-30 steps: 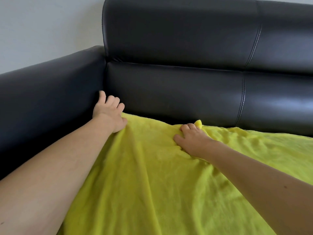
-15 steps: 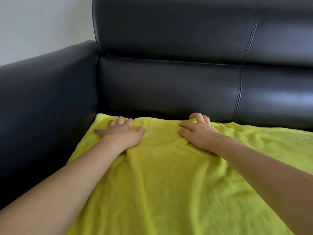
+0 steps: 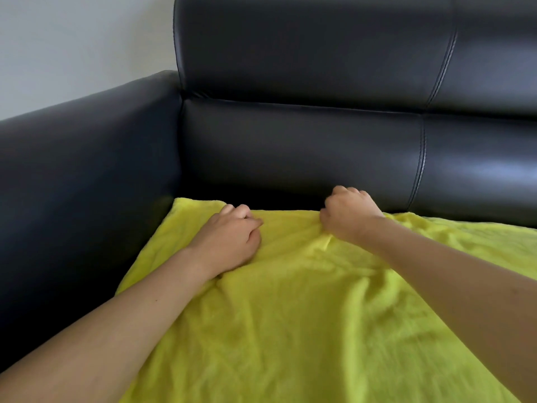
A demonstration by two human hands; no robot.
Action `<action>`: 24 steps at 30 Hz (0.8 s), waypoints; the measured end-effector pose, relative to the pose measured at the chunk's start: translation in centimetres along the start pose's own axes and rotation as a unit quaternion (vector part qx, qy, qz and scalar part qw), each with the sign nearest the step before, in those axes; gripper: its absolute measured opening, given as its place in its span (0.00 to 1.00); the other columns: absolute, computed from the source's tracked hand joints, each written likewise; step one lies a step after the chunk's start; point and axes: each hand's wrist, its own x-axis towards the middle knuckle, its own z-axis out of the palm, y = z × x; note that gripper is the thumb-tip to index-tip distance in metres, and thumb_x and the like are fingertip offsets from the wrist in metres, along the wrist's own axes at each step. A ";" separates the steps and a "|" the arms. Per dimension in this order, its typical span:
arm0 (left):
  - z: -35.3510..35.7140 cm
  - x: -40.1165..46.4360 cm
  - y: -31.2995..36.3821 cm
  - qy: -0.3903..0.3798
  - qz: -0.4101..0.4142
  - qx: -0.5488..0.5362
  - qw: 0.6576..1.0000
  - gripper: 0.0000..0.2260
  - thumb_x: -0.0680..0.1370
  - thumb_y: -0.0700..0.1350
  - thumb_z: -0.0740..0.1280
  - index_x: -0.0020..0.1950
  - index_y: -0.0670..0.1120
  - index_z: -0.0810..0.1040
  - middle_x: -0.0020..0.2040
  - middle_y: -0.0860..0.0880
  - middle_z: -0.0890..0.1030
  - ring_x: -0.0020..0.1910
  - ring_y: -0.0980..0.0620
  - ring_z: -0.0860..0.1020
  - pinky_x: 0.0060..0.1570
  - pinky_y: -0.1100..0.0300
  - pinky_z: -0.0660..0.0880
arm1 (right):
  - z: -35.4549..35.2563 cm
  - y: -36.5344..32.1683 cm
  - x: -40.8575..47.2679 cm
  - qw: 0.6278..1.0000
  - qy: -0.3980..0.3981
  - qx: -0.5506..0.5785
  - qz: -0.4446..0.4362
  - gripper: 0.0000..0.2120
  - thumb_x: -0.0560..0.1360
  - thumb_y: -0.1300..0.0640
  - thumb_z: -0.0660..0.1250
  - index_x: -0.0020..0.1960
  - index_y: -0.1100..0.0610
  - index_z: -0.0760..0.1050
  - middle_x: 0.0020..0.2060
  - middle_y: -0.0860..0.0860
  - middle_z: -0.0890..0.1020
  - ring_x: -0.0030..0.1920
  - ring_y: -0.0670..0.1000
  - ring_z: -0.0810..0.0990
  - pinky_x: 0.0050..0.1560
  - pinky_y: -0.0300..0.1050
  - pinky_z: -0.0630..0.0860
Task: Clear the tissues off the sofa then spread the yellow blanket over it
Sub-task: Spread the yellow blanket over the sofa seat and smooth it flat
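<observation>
Two bare hands on one yellow blanket [image 3: 305,315], both near its far edge. Far left — pale wall [image 3: 72,48], then the black leather armrest [image 3: 87,170] of the sofa [image 3: 290,146], running back to the corner. Beside the armrest, the blanket's left corner lying flat on the seat, close to the armrest, a dark strip of seat showing behind it. Next, the left hand [image 3: 229,239], knuckles up, pressing down on the cloth just right of that corner; fingers [image 3: 236,212] curled under at the blanket's far edge, bunching a small fold against the thumb — closed on the fabric. Between the hands, creases pulled toward each wrist. Further right, the right hand [image 3: 348,213], made into a fist at the same far edge, fingers tucked in and gripping a pinch of blanket, lifted a little against the lower backrest cushion. Beyond it, rumpled yellow cloth spreading over the seat to the right border, with stitched seams on the backrest above.
</observation>
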 end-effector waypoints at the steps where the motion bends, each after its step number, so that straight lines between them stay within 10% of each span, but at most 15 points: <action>1: -0.1 -0.1 -0.1 -0.011 -0.002 -0.017 1.000 0.18 0.83 0.49 0.55 0.70 0.51 0.76 0.60 0.53 0.75 0.59 0.50 0.69 0.63 0.54 0.68 | -0.3 -0.5 0.7 0.999 0.015 0.046 -0.014 0.15 0.80 0.53 0.53 0.57 0.56 0.76 0.55 0.54 0.75 0.59 0.58 0.74 0.59 0.50 0.70; 5: 0.1 -0.4 -0.6 0.026 -0.042 -0.118 0.992 0.17 0.82 0.40 0.57 0.69 0.47 0.77 0.61 0.52 0.76 0.62 0.52 0.70 0.63 0.63 0.65 | -0.9 -4.2 3.4 0.972 -0.083 0.216 -0.050 0.17 0.81 0.49 0.57 0.67 0.50 0.72 0.61 0.50 0.77 0.60 0.55 0.76 0.61 0.50 0.74; 11: -0.2 0.5 -1.8 0.093 -0.183 -0.094 0.974 0.17 0.79 0.36 0.58 0.66 0.41 0.77 0.65 0.46 0.71 0.60 0.46 0.73 0.59 0.62 0.68 | -0.1 -6.4 5.1 0.967 -0.155 0.191 -0.070 0.05 0.79 0.52 0.64 0.47 0.53 0.74 0.42 0.49 0.77 0.43 0.51 0.76 0.42 0.44 0.73; 15: -0.6 0.6 -1.7 -0.064 -0.272 0.016 0.960 0.22 0.82 0.52 0.50 0.75 0.50 0.68 0.74 0.46 0.63 0.71 0.41 0.62 0.70 0.45 0.57 | 0.5 -5.7 5.4 0.972 -0.101 0.202 -0.058 0.07 0.77 0.59 0.60 0.42 0.51 0.68 0.43 0.50 0.76 0.38 0.51 0.75 0.35 0.44 0.71; 19: -0.4 0.0 -2.3 -0.094 -0.310 -0.004 0.946 0.30 0.82 0.60 0.47 0.82 0.52 0.44 0.81 0.46 0.47 0.79 0.42 0.48 0.76 0.41 0.44 | 1.2 -4.9 4.9 0.979 -0.085 0.157 -0.097 0.05 0.80 0.54 0.60 0.53 0.51 0.72 0.51 0.48 0.76 0.50 0.52 0.76 0.51 0.47 0.75; 24: -0.3 -1.0 -2.6 -0.094 -0.302 0.000 0.949 0.29 0.82 0.60 0.46 0.81 0.48 0.55 0.81 0.46 0.53 0.78 0.43 0.52 0.75 0.40 0.50 | 1.1 -4.5 4.1 0.964 0.111 -0.054 -0.236 0.08 0.78 0.57 0.60 0.51 0.57 0.76 0.46 0.53 0.77 0.48 0.56 0.75 0.52 0.49 0.71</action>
